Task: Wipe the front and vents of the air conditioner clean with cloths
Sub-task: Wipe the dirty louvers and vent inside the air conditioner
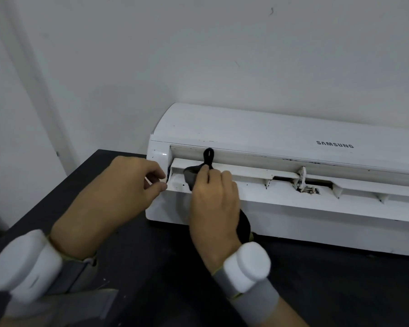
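My right hand (214,201) is curled round a dark cloth (191,177) and presses it against the vent flap (246,172) near the flap's left end. My left hand (125,187) sits just beside it, fingers curled, thumb and forefinger at the flap's very end. I cannot tell whether they pinch it or only touch it.

The air conditioner (246,128) is a long white unit lying on a dark table (151,256), its back towards a pale wall (198,55). Its grey logo (334,144) reads upside down to me. The casing is glossy, with small dark specks near the vent and dark smudges along the seam above the flap. Partway along the flap a small white clip (301,178) stands up beside a dark gap.

I count one air conditioner, one flap, one cloth and two hands. Each wrist carries one white rounded unit, the left one (26,263) and the right one (246,265), on a grey strap.

My right hand covers most of the cloth. Only a grey fold, a black loop above my fingers and a dark bunch below my palm show. The unit's right end runs out of view, and the left wrist unit is blurred.
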A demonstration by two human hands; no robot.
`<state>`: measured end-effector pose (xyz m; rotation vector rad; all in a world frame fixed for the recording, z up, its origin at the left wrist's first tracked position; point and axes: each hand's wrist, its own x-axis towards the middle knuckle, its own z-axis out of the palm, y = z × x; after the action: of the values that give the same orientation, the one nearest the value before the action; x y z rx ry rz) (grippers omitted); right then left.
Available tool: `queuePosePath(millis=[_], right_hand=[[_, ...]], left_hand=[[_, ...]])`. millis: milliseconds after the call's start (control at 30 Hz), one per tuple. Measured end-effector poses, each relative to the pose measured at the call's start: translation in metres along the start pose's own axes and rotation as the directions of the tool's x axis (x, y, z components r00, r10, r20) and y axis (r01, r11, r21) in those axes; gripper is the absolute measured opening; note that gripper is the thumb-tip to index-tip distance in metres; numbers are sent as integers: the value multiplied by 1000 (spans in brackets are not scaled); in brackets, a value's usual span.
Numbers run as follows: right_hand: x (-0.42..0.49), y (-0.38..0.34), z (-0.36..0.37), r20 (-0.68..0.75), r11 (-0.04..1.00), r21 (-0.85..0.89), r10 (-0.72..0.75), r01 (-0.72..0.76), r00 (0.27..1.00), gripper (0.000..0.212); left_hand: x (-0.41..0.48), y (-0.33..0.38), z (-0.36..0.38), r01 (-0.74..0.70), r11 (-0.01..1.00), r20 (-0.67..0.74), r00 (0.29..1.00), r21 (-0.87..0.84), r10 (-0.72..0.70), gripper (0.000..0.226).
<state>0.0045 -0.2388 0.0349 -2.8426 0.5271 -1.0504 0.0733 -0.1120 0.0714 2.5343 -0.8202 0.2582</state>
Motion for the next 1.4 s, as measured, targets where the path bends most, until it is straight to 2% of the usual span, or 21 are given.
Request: queuePosePath(millis=[100, 233, 300, 367, 433, 500, 633, 733, 833, 867, 967, 1067, 1167, 1267, 1333, 1400], right_hand=[[-3, -21, 6, 29, 998, -22, -56, 56, 998, 36], [-17, -23, 3, 97, 988, 57, -152, 147, 984, 36], [-14, -2, -5, 179, 941, 227, -293, 250, 939, 37], [-10, 25, -17, 188, 863, 439, -360, 249, 914, 35], [-8, 51, -32, 169, 811, 557, -320, 178, 932, 35], [-12, 75, -44, 104, 787, 595, -278, 165, 955, 32], [-23, 113, -62, 99, 682, 730, -149, 30, 984, 30], [-30, 128, -70, 178, 563, 822, -114, -84, 977, 35], [-37, 138, -79, 186, 489, 860, -31, -148, 982, 35], [-39, 134, -79, 127, 511, 853, -11, -104, 992, 33], [-44, 130, -85, -122, 716, 683, -86, 147, 989, 23], [-58, 128, -81, -199, 800, 564, -107, 203, 974, 51], [-69, 125, -66, -290, 822, 518, -91, 236, 953, 64], [-69, 132, -51, -392, 770, 578, -28, 270, 920, 66], [-65, 139, -48, -387, 753, 608, 3, 253, 922, 60], [-59, 146, -51, -379, 820, 532, 8, 211, 925, 45]], left_hand=[[-1, -1, -2, -20, 1000, -36, 999, -2, 20, 15], [-5, 1, -9, -35, 999, -65, 997, 10, 36, 15], [-8, 3, -10, -42, 999, -67, 997, -2, 42, 15], [-9, 8, -10, -79, 997, -57, 995, -25, 78, 14], [-11, 18, -5, -158, 985, -50, 987, -63, 155, 18], [-15, 32, 4, -256, 960, -41, 967, -112, 253, 31], [-31, 75, 31, -378, 869, 49, 909, -320, 414, 52], [-37, 94, 47, -360, 807, 66, 896, -468, 438, 32], [-37, 110, 54, -173, 717, 64, 955, -676, 291, 15], [-37, 111, 54, -99, 650, 82, 967, -753, 242, 14], [-38, 121, 54, 82, 467, 174, 972, -880, 155, 20], [-38, 136, 55, 192, 381, 235, 970, -904, 68, 17], [-35, 146, 58, 221, 396, 250, 968, -891, 23, 14], [-32, 151, 63, 220, 446, 256, 966, -868, 21, 14], [-28, 149, 66, 191, 499, 226, 974, -845, 11, 12], [-23, 144, 71, 100, 612, 143, 990, -784, 22, 14]])
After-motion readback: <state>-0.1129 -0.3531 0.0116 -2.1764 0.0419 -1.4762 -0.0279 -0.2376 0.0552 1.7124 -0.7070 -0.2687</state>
